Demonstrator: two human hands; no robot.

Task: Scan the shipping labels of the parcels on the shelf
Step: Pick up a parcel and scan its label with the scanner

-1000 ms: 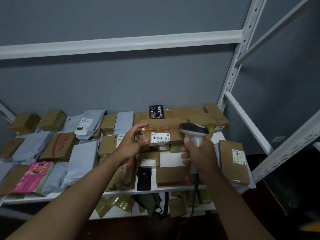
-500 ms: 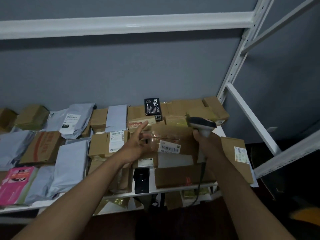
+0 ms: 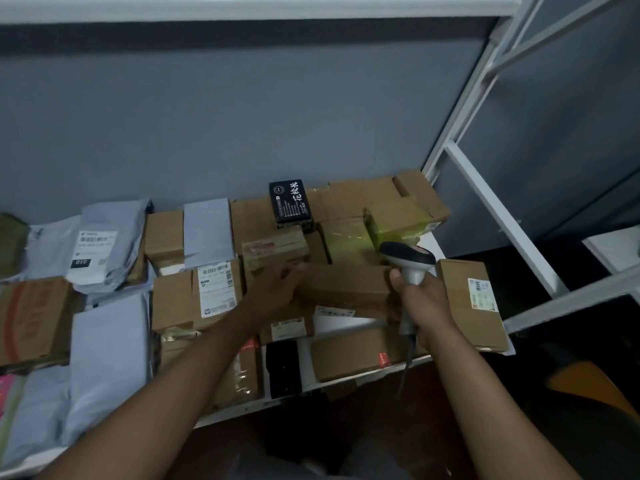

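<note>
The right hand (image 3: 424, 299) is wrapped around the handle of a grey-and-black handheld barcode scanner (image 3: 408, 259). The left hand (image 3: 277, 292) touches the left end of a long brown cardboard parcel (image 3: 346, 285), though blur hides its grip. The parcel lies atop other boxes on the white metal shelf (image 3: 242, 408), right of centre.

1. Stood against a flat grey-blue wall (image 3: 242, 109), matt and bare.
2. Carried a white horizontal shelf beam (image 3: 256, 6) across the top edge, with a dark band of shadow just beneath it on the wall.
3. Rose at the right as a white perforated upright (image 3: 460, 112), leaning in the wide-angle view.
4. Ran down from that upright as a white diagonal brace (image 3: 502, 216) to a lower white rail (image 3: 571, 299).
5. Showed a dark floor (image 3: 311, 441) below the white shelf board (image 3: 239, 410).
6. Lay dim overall, in soft, even light.
</note>
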